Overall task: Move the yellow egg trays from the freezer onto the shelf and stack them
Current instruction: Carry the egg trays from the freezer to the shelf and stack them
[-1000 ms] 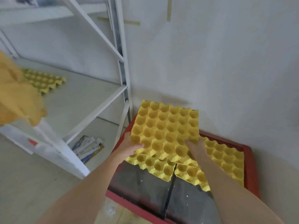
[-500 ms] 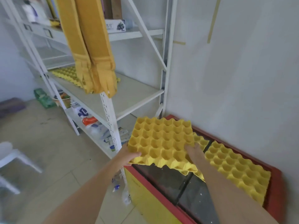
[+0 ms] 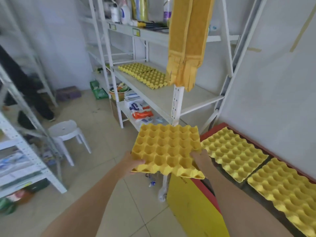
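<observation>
Head view: both forearms are reaching forward and down, holding one yellow egg tray (image 3: 166, 147) level in the air between the white shelf (image 3: 164, 97) and the freezer (image 3: 207, 194). Left hand (image 3: 131, 164) is gripping the tray's near-left corner, thumb lying on top and the other fingers hidden underneath. Right hand (image 3: 201, 160) is gripping the near-right edge, thumb pressing on the rim, other fingers out of sight below. Held tray is hanging past the freezer's left end, over bare tiled floor (image 3: 106, 185), with its far edge near the shelf's front post. Two more trays (image 3: 263, 170) are lying side by side on the freezer's dark top, inside its red rim. On the middle shelf board, other trays (image 3: 145, 74) are sitting toward the far end, and the near part of that board is showing bare. Yellow cloth (image 3: 185, 47) is hanging down over the front post. White plastic stool (image 3: 65, 132) is standing well left. Trays are moulded, dimpled in rows of round cups with scalloped edges; whether pulp or plastic, cannot tell.
</observation>
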